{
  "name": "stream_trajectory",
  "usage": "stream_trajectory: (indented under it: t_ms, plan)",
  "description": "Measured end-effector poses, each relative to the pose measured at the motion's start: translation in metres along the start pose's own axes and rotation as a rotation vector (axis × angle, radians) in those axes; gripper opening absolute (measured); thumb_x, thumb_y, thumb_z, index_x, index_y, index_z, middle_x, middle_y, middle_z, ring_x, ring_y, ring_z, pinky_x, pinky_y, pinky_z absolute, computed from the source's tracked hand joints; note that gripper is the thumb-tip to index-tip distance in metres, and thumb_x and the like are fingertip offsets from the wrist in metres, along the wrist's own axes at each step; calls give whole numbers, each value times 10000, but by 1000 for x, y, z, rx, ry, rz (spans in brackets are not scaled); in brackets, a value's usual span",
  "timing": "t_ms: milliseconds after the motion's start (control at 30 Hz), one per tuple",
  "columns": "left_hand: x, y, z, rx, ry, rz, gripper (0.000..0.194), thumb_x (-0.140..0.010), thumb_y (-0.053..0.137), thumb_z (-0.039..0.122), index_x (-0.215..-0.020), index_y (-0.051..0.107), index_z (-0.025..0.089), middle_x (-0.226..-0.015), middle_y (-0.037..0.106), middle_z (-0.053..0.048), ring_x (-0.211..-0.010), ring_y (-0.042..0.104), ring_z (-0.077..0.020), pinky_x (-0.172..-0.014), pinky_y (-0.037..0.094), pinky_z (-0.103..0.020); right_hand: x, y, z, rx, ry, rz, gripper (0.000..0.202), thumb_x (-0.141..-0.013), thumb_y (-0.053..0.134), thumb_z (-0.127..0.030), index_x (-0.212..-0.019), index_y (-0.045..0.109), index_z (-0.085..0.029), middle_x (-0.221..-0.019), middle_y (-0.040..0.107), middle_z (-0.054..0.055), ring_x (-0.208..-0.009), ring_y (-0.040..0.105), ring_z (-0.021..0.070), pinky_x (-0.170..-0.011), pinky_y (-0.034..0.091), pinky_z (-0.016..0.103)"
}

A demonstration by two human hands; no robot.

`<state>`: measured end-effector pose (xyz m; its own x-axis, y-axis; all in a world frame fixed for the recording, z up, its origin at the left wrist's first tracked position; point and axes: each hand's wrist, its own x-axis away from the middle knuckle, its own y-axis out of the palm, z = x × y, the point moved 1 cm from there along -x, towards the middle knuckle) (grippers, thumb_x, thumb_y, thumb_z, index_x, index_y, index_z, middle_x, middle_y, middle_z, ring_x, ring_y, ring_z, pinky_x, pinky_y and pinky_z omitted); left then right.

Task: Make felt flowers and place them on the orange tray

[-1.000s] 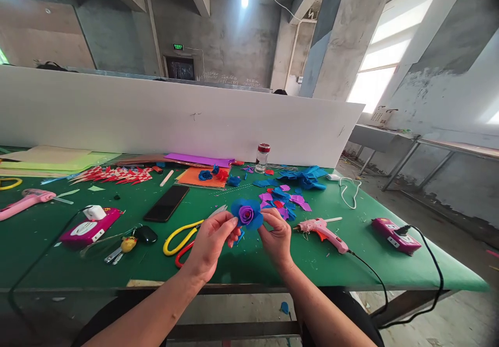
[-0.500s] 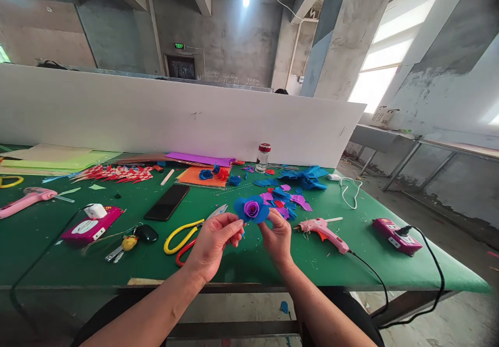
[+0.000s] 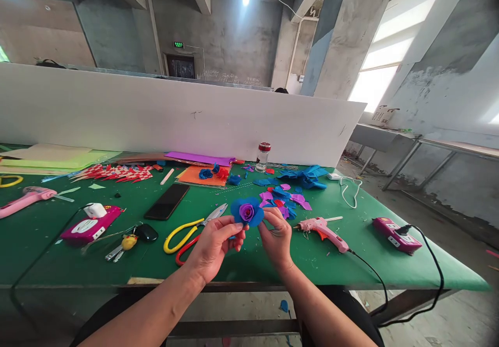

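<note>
A paper flower (image 3: 247,212) with a purple spiral centre and blue outer petals is held up over the green table. My left hand (image 3: 218,240) has its thumb and fingers closed at the flower's lower edge, with a bit of blue showing among the fingers. On the flower's right side, my right hand (image 3: 276,232) pinches a blue petal edge. Scissors (image 3: 200,227) with yellow and red handles lie open beside my left hand. Just right of my right hand rests a pink glue gun (image 3: 323,232). Blue, purple and red paper petals (image 3: 286,199) are scattered behind the hands.
Left of the scissors are a black phone (image 3: 167,201), keys (image 3: 128,242) and a magenta power socket (image 3: 91,226). A glass jar (image 3: 263,157) stands before the white partition (image 3: 175,113). Another magenta socket (image 3: 396,236) with a black cable sits at the right.
The flower has moved slightly left and tilted a little. My left hand's fingers have shifted beneath it, and my right hand has moved slightly left along its edge.
</note>
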<state>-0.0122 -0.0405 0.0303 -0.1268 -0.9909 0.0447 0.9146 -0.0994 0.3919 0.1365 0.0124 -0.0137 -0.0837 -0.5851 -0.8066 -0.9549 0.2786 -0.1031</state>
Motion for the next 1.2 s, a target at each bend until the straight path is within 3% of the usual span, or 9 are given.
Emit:
stream_trajectory:
  t_ms: [367, 533, 733, 1200]
  plan:
    - [-4, 1, 3, -102, 96, -18, 172, -665, 790, 282, -699, 698, 141, -623, 590, 4, -564, 491, -89, -551, 393, -225, -1, 3, 7, -190, 183, -65, 169, -836, 609, -270, -723, 712, -200, -728, 664, 22, -716, 575, 187, -706, 462, 313]
    - [-5, -4, 10, -77, 155, 12, 179, -686, 776, 302, -769, 697, 164, -647, 620, -5, -581, 518, -111, -548, 409, -242, -3, 2, 7, -168, 166, -51, 176, -846, 614, -290, -724, 714, -214, -709, 664, 16, -715, 572, 189, -699, 459, 311]
    - [-6, -6, 10, -72, 122, 84, 199, -671, 799, 317, -695, 706, 143, -594, 604, -4, -552, 502, -95, -540, 398, -235, 0, 2, 6, -116, 110, -61, 132, -841, 618, -224, -757, 719, -228, -782, 685, 20, -732, 576, 187, -699, 457, 305]
    - [-6, -3, 6, 49, 39, 65, 183, -633, 822, 260, -671, 712, 119, -609, 618, -21, -548, 511, -98, -533, 394, -237, -1, 1, 4, -68, 107, -42, 143, -851, 605, -254, -757, 709, -227, -766, 680, 25, -738, 582, 193, -711, 467, 318]
